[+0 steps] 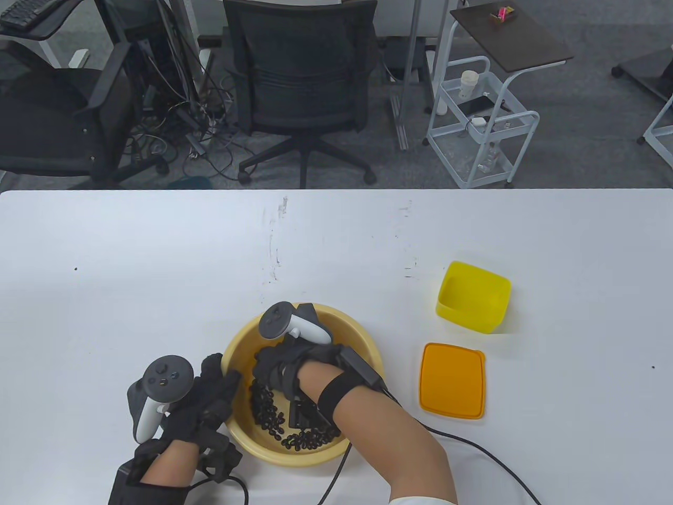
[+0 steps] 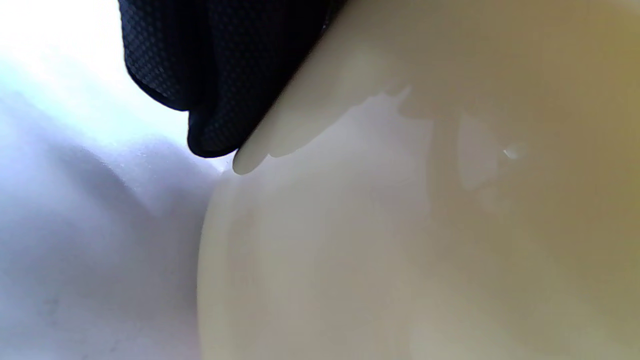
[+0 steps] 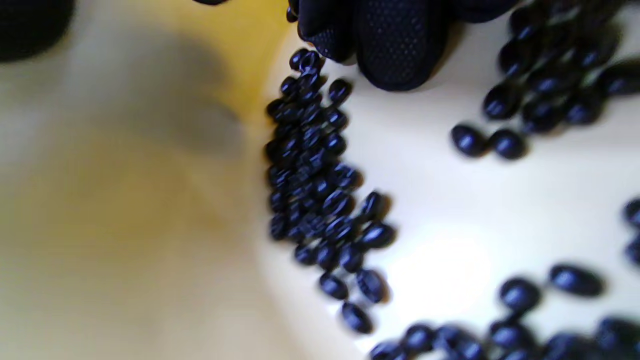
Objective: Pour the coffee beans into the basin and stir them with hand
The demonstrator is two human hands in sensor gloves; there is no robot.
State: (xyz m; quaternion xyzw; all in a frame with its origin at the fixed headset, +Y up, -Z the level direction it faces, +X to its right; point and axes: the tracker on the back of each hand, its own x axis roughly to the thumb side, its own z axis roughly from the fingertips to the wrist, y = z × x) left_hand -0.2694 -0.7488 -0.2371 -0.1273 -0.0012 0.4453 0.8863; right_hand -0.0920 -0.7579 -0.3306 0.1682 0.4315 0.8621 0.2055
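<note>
The yellow basin (image 1: 363,339) stands near the table's front edge, with dark coffee beans (image 1: 268,415) spread over its floor. My right hand (image 1: 273,368) reaches down inside it. In the right wrist view its fingertips (image 3: 395,50) touch the pale floor among the coffee beans (image 3: 320,180), holding nothing. My left hand (image 1: 218,381) is at the basin's left rim, thumb over the edge and fingers outside. In the left wrist view those fingers (image 2: 215,100) lie against the basin's outer wall (image 2: 400,225).
An empty yellow container (image 1: 473,297) stands to the right of the basin, and its orange lid (image 1: 452,380) lies flat in front of it. Glove cables (image 1: 489,455) trail off the front edge. White tabletop (image 1: 157,263) stretches left and behind.
</note>
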